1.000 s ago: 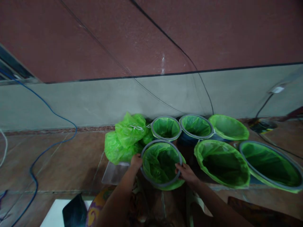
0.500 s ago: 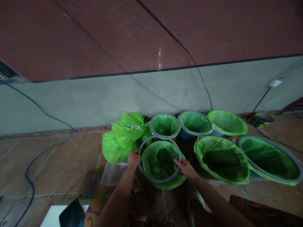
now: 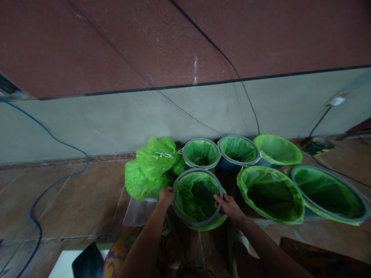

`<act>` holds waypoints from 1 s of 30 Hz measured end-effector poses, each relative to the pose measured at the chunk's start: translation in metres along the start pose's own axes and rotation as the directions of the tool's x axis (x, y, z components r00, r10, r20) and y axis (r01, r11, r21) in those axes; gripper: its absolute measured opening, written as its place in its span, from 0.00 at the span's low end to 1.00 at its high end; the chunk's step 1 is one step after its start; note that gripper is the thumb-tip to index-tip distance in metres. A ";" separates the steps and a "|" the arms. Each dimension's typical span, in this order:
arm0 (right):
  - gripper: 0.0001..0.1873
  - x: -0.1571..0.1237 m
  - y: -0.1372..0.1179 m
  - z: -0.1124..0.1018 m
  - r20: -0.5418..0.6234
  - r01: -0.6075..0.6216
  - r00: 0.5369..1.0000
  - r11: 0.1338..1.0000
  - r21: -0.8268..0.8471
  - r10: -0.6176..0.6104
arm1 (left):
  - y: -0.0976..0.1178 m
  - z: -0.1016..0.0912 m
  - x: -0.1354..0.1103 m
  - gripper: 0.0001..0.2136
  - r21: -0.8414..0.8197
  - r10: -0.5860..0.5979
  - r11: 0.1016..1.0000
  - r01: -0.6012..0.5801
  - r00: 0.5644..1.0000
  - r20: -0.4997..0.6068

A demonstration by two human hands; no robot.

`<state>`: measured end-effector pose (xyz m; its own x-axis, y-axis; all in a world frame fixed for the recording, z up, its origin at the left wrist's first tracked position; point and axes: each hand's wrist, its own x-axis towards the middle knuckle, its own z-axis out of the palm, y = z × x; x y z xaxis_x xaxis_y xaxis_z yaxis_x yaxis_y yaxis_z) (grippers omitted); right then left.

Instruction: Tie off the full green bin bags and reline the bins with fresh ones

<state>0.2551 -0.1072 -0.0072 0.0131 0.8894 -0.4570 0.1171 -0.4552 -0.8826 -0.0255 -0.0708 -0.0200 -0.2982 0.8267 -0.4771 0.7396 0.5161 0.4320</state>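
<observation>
A grey ring [image 3: 198, 223] lies over the mouth of the nearest bin, which is lined with a green bag [image 3: 188, 204]. My left hand [image 3: 166, 196] grips the ring on its left side, and my right hand [image 3: 227, 205] pinches it on the right, thumb on top. The bag's folded-over edge shows below the ring at the front. From this angle I cannot tell whether the ring sits fully down on the rim. The bin's own body is hidden by the bag.
Several other bins with green liners stand to the right, one with a grey ring [image 3: 330, 222]. Tied green bags [image 3: 153, 162] lie at left by a clear plastic tray [image 3: 139, 212]. A blue cable [image 3: 55, 183] runs over the floor; black wires hang along the wall [image 3: 116, 127].
The grey ring has come down and slightly right, now lining up with the bag's mouth. Both hands still hold it; my left hand has shifted a little right.
</observation>
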 end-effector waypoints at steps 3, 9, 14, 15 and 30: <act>0.18 -0.005 -0.002 -0.004 -0.016 -0.010 1.000 1.000 -0.018 0.010 | 0.002 0.001 -0.001 0.12 -0.011 0.036 0.999 -0.036 0.999 0.012; 0.18 -0.009 0.004 -0.013 0.004 -0.026 1.000 0.996 -0.084 0.027 | 0.007 0.001 -0.004 0.11 0.008 0.097 0.995 -0.097 0.995 0.017; 0.17 0.001 0.018 -0.023 -0.094 -0.055 0.995 0.969 -0.241 0.033 | 0.013 -0.001 -0.007 0.09 0.059 0.142 0.988 -0.143 0.989 0.029; 0.17 0.003 0.022 -0.026 -0.129 -0.053 0.992 0.948 -0.313 0.012 | 0.014 0.000 -0.007 0.09 0.071 0.148 0.986 -0.149 0.989 0.030; 0.22 -0.007 0.023 -0.021 -0.263 -0.161 0.958 0.544 -0.824 -0.115 | 0.022 0.004 -0.015 0.10 0.191 0.157 0.969 -0.156 0.988 0.011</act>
<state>0.2781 -0.1232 -0.0214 0.2607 0.9153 -0.3071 0.8795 -0.3563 -0.3154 -0.0026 -0.0725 -0.0069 -0.1718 0.8951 -0.4115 0.8784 0.3283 0.3474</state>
